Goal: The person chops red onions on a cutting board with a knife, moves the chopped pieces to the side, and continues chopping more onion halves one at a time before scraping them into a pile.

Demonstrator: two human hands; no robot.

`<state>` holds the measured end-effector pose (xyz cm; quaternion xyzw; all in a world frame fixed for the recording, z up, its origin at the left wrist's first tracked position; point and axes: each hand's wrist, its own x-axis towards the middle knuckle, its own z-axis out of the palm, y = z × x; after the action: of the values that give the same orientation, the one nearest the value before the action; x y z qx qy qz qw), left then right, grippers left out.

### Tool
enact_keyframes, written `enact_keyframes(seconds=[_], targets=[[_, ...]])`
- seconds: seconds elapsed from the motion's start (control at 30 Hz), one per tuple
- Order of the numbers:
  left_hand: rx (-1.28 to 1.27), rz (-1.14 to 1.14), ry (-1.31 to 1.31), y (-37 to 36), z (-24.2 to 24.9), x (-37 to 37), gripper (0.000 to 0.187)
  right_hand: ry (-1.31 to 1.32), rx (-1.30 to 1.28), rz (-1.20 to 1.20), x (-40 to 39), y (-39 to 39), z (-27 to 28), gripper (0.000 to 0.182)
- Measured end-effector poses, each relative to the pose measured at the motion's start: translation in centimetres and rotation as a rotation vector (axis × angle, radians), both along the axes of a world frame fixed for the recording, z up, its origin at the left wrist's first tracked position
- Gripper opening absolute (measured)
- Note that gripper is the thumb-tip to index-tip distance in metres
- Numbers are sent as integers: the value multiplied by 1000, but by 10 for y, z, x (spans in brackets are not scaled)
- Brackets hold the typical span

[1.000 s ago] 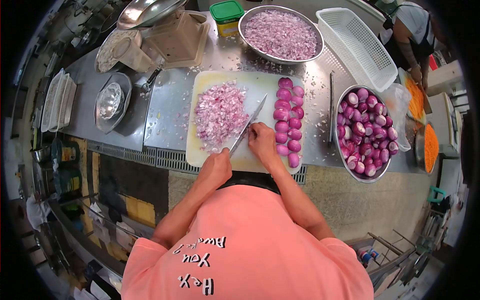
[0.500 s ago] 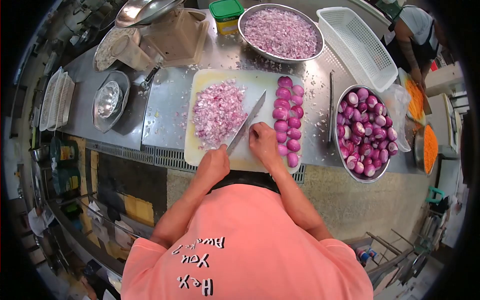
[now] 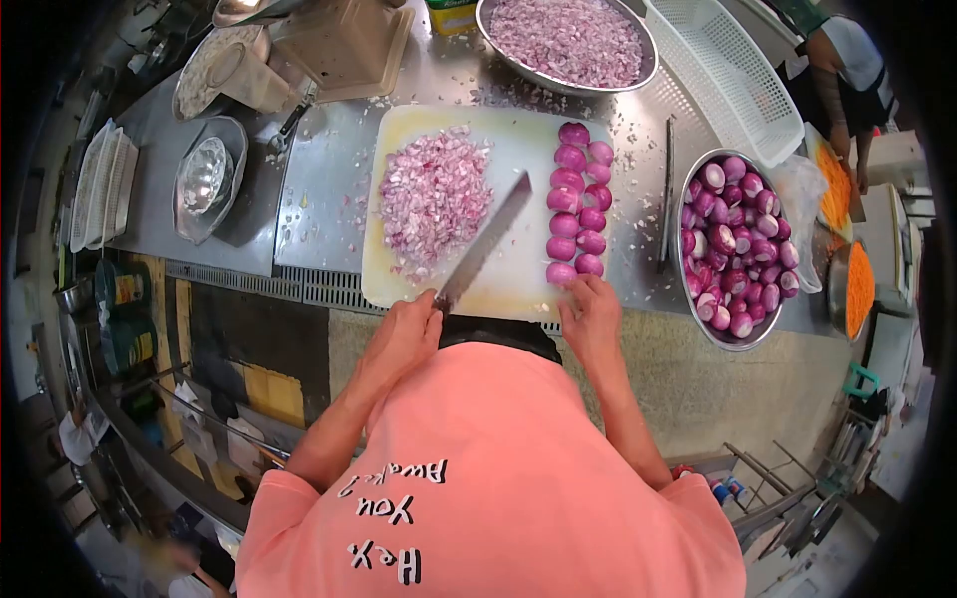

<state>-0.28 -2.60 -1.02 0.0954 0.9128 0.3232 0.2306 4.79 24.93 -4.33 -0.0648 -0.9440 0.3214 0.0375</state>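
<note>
My left hand [image 3: 407, 334] is closed round the handle of a knife [image 3: 488, 239], whose broad blade slants up over the white cutting board [image 3: 508, 130]. Beside the blade, on the board's left side, lies a heap of chopped red onion [image 3: 434, 194]. Peeled red onion halves [image 3: 564, 201] stand in two columns along the right side. My right hand [image 3: 593, 317] is at the near end of these columns, fingers bent over the last onion half, which they mostly hide.
A steel bowl of peeled onions [image 3: 736, 244] stands right of the board, past a dark rod [image 3: 667, 194]. Behind are a bowl of chopped onion [image 3: 568, 42], a white basket [image 3: 733, 80] and a scale [image 3: 344, 45]. At far right, a person [image 3: 842, 75] works near grated orange food [image 3: 833, 189].
My right hand has moved from beside the blade to the right, to the near end of the onion halves. The knife stays in my left hand, its blade turned flatter. The view has shifted slightly.
</note>
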Motion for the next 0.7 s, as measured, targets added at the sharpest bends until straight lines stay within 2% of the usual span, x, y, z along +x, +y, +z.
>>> enact_keyframes(seconds=[0.07,0.1,0.13,0.17,0.23,0.3,0.37,0.43,0.5,0.57,0.6,0.63,0.7], targets=[[26,-57,-47,-11,-15,5,18,38,14,7,5,1,-4,27],[107,-5,-48,-25,-43,5,20,86,28,16,7,-1,-7,29],[191,48,-46,-27,-48,-1,22,72,25,18,6,-3,-7,29],[206,61,-92,-33,-47,-7,23,63,9,20,5,-6,-4,27],[32,185,-92,-19,-18,-20,21,46,-3,25,4,-10,-3,26],[-7,145,-78,-5,3,-18,21,-16,-32,51,8,-14,-4,22],[-55,108,-66,-5,1,-12,21,-21,-67,54,12,-17,-14,19],[128,-18,1,-11,-17,-5,22,78,-168,-10,14,-18,-21,20],[147,-15,-4,-17,-25,-7,25,28,-217,-61,14,-16,-14,23],[159,243,-179,-13,-8,-23,19,166,-90,-84,2,-8,-10,27],[112,195,-20,-15,-9,-28,19,143,-92,-87,-1,-4,-9,31],[114,195,-27,-13,-7,-25,19,135,-88,-88,-2,0,-11,31],[-41,85,10,-8,5,-23,33,134,18,-72,-7,6,-12,30]])
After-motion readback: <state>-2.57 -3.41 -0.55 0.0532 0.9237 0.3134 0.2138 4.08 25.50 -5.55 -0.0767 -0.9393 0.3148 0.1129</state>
